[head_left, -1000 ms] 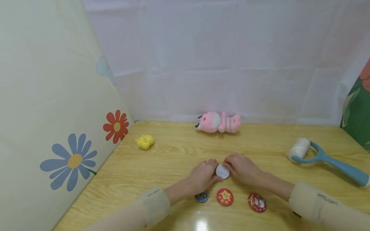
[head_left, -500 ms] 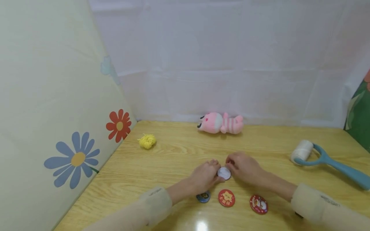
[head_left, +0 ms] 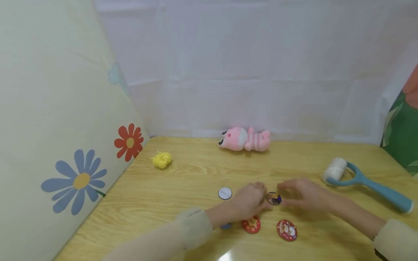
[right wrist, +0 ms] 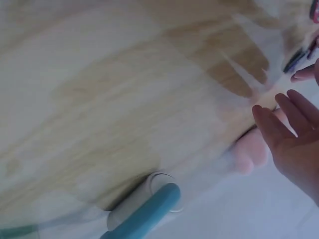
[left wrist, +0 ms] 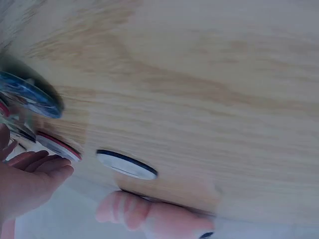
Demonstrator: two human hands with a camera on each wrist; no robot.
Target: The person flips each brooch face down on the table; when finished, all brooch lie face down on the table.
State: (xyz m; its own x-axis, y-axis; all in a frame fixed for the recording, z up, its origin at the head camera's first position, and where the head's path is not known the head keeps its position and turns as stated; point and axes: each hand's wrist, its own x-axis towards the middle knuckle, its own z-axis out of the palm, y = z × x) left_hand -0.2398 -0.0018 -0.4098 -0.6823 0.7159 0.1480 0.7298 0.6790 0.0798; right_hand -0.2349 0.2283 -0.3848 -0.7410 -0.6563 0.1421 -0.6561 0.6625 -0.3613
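Observation:
A round badge with a dark, colourful face [head_left: 274, 198] is between the two hands near the table's middle. My left hand [head_left: 249, 199] is at its left edge, thumb and fingers pinching it. From the right my right hand [head_left: 305, 195] reaches to it with extended, spread fingers, the thumb close to its edge. Left of the hands lies a white-faced badge [head_left: 225, 193]. Nearer me are a red star badge [head_left: 251, 224], a red badge with a white figure [head_left: 287, 230], and a blue badge [head_left: 226, 225] mostly behind the left arm. The left wrist view shows a red-rimmed badge [left wrist: 59, 146] by the left fingers.
A pink striped doll [head_left: 245, 139] lies at the back by the white cloth [head_left: 248, 72]. Yellow yarn [head_left: 162, 160] is at the left. A roller with a blue handle [head_left: 378, 188] lies at the right on the wood-grain table [head_left: 196, 170].
Both hands have shifted right, away from the white badge they were around. The dark colourful badge now shows between them, and a white-faced badge shows left of the left hand. The right fingers have spread.

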